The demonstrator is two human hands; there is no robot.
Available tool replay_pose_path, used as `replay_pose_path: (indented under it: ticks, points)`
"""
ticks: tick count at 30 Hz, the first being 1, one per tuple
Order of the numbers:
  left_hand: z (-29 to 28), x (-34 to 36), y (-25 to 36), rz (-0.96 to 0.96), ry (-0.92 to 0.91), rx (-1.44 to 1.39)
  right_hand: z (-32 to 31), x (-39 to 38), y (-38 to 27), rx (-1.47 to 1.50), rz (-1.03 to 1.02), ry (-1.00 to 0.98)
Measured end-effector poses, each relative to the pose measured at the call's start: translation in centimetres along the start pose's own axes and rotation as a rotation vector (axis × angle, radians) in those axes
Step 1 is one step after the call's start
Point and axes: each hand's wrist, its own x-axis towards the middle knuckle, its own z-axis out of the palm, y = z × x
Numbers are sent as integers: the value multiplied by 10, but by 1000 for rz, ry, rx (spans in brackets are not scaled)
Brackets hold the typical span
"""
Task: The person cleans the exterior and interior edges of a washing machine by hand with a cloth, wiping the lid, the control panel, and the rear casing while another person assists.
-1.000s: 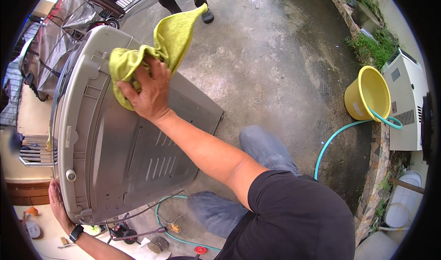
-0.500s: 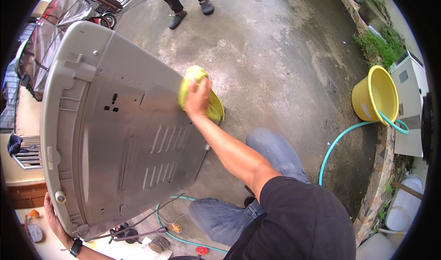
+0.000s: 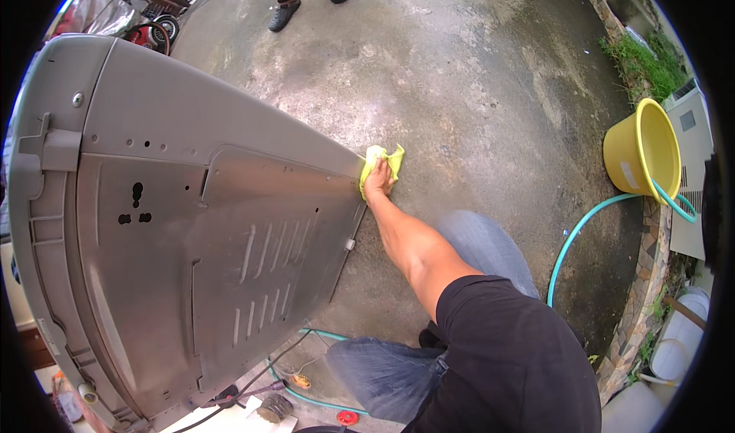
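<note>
Yellow cloth [image 3: 373, 157] sits gripped in the right hand [image 3: 378, 180]; I cannot tell the left hand's [image 3: 86, 418] state. The bucket's [image 3: 620, 148] label [image 3: 629, 175] is illegible.

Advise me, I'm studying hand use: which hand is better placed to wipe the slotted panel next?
Likely the right hand: it grips the yellow-green cloth by the far edge of the slotted panel; the left hand isn't clearly visible.
</note>
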Motion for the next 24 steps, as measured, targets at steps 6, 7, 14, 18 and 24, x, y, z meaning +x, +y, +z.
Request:
replay_pose_path:
  ticks: [6, 7, 14, 18, 24]
  points:
    - [-10, -15, -12, -51, 22, 15, 4, -44, -35, 429, 347, -40]
    - [-11, -20, -15, -66, 28, 23, -7, -73, -53, 435, 237, -123]
    - [-3, -14, -18, -78, 11, 82, -48, -176, -116, 340, -522, -77]
    - [2, 2, -6, -26, 7, 77, 5, -48, -18, 281, -443, 42]
    - [-11, -2, -14, -11, 9, 58, 7, -3, 22, 573, 351, -281]
